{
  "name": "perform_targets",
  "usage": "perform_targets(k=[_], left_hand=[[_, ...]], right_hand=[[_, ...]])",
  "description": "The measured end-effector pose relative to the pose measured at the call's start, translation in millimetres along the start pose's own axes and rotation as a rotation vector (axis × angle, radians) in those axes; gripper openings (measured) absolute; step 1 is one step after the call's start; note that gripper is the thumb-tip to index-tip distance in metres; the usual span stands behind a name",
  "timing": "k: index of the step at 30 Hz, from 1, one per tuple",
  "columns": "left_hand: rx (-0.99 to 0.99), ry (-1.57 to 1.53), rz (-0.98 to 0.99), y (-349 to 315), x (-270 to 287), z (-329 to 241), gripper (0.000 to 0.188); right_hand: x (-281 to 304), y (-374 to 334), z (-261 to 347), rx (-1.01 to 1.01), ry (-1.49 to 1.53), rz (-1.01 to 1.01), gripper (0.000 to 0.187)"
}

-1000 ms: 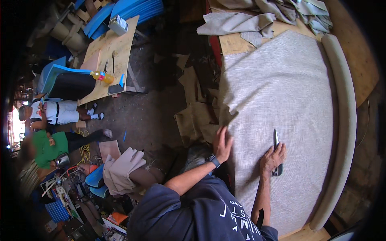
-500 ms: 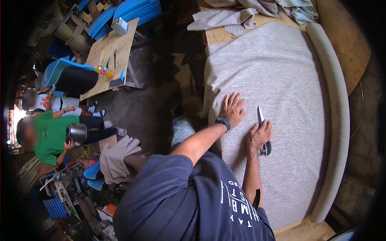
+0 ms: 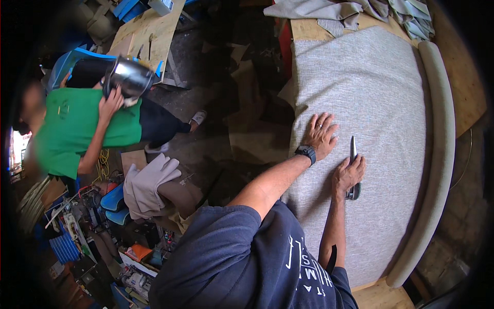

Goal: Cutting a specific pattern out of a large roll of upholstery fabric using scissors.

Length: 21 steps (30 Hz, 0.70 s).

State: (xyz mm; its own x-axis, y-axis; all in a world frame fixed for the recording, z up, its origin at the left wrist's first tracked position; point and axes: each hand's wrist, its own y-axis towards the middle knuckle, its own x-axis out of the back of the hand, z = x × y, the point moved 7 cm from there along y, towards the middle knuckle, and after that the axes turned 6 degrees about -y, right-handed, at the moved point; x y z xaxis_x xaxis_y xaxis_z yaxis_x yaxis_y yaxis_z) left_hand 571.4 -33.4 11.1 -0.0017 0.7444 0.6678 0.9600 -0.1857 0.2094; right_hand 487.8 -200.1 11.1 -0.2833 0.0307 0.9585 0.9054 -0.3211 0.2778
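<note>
A wide sheet of grey woven fabric (image 3: 381,98) covers the table, its far-side length wound into a long roll (image 3: 443,103) along the right edge. My left hand (image 3: 321,137) lies flat on the cloth near its left edge, fingers spread, with a ring and a dark wristwatch. To the right of it, my right hand (image 3: 350,172) is closed over the middle of a pair of scissors (image 3: 353,146). Their blades lie on the fabric and point away from me; the dark handles stick out below the palm.
Fabric offcuts (image 3: 329,11) lie at the table's far end. On the left a person in a green shirt (image 3: 92,117) carries a shiny metal pot (image 3: 133,77). Behind stands a plywood table (image 3: 167,31). Draped beige cloth (image 3: 149,183) and cluttered sewing machinery (image 3: 77,221) fill the lower left.
The person in green has come closer, with the pot raised. My view has shifted, so the table sits further right. Both my hands keep about the same places on the fabric.
</note>
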Motion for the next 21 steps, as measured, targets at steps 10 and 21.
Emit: perform_targets(k=[10, 21], left_hand=[[-0.036, 0.031, 0.008, 1, 2, -8, 0.051], [-0.061, 0.128, 0.024, -3, -10, -8, 0.054]], right_hand=[[2, -1, -5, -0.024, 0.049, 0.009, 0.052], [25, -1, -3, -0.013, 0.178, 0.034, 0.053]])
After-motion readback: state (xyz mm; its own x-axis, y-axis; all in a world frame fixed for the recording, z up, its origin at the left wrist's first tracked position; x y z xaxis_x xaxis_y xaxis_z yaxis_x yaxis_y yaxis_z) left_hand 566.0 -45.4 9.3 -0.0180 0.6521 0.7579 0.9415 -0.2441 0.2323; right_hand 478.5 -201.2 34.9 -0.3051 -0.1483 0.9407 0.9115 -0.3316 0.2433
